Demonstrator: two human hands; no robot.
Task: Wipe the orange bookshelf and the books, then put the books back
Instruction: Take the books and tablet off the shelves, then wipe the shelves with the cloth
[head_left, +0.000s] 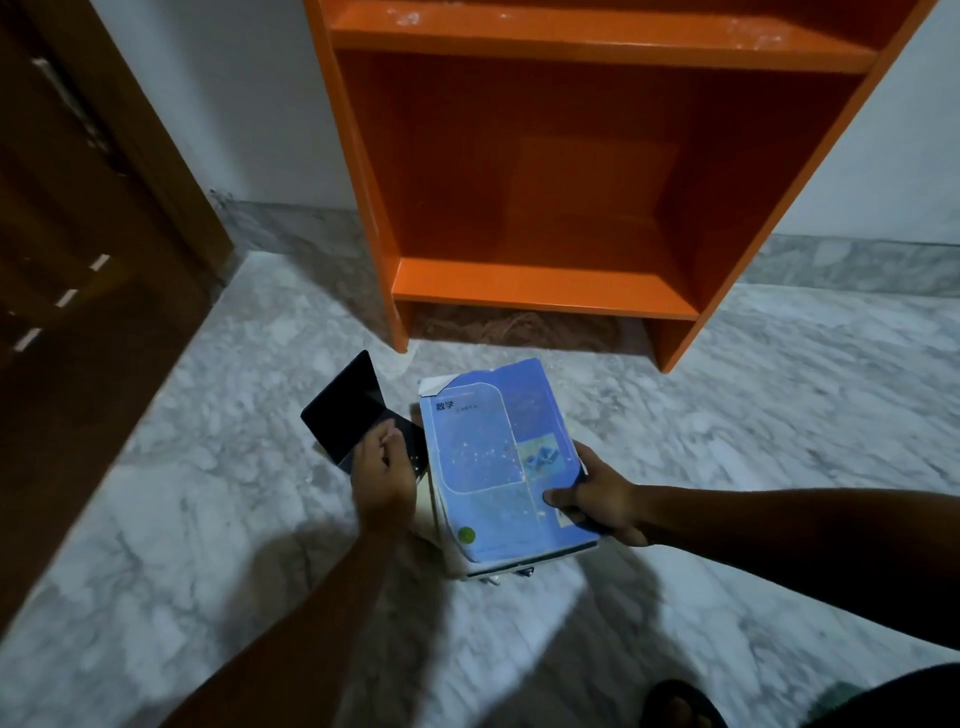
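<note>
Gripping one dark book (345, 415) in left hand (384, 480), right hand (597, 499) clamps one blue book (498, 467) atop a stack

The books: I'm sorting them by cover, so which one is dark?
The small dark book in the left hand; the blue book held by the right hand is larger and light blue.

Legible: two Chinese characters, 数学, printed dark at upper left of the front cover of the blue book (501, 457), inside the rounded pale panel. Directly right of these, one short line of smaller print, too blurred to read. Near the cover's lower left, a round green emblem, contents indistinct. Small pale marks on the dark book (353, 415), unreadable. No other text, brand or number legible.
</note>
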